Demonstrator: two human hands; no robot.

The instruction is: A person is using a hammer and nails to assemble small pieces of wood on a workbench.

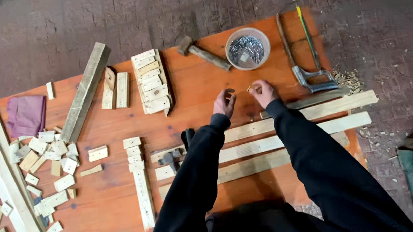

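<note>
Both my arms, in black sleeves, reach over an orange wooden board [108,203]. My left hand [224,103] hovers with fingers curled, pinching something small and dark at the fingertips. My right hand [262,92] is close beside it, pinching a small nail-like piece between thumb and finger. Just beyond the hands stands a clear bowl of nails [247,48]. A hammer [202,53] lies left of the bowl. Under my forearms lie long wooden slats [320,127] side by side.
A hacksaw [309,67] lies at the right edge. A stack of short wood pieces [151,82], a long beam [85,92], a purple cloth [26,114], many small blocks [47,158] and long planks [9,188] cover the left. Another hammer [170,158] lies near my left forearm. Sawdust [348,79] on the floor.
</note>
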